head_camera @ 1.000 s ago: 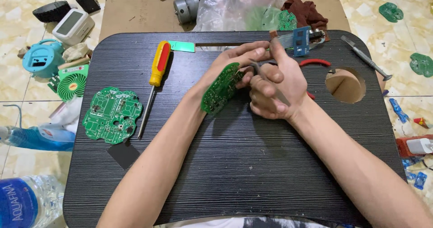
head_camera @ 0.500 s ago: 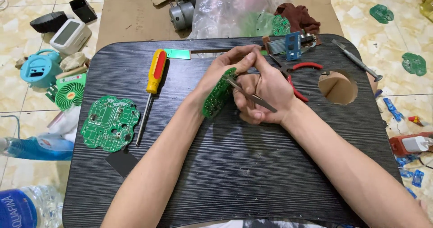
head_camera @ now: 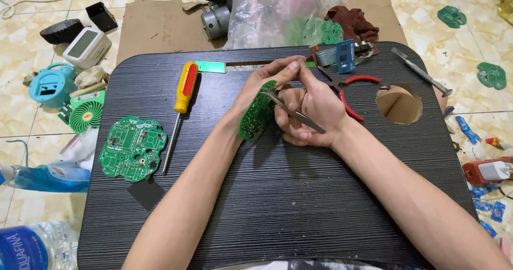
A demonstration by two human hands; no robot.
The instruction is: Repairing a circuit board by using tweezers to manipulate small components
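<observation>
My left hand [head_camera: 267, 83] holds a round green circuit board [head_camera: 256, 112] tilted on edge above the black lap table [head_camera: 299, 206]. My right hand [head_camera: 312, 109] grips metal tweezers [head_camera: 294, 112], whose tips touch the board's upper edge. Both hands meet at the middle of the table. Just behind my right hand lie red-handled pliers [head_camera: 355, 91].
A second green circuit board [head_camera: 132, 147] and a red and yellow screwdriver [head_camera: 179, 107] lie on the table's left. A blue ribbon-cable module [head_camera: 344, 55] and a grey tool [head_camera: 419, 71] sit at the back right, near a round hole [head_camera: 398, 103]. Clutter covers the floor around.
The tweezers, first held up over the back of my right hand, have swung down so their tips reach the board's edge. Both hands stay together at the table's middle.
</observation>
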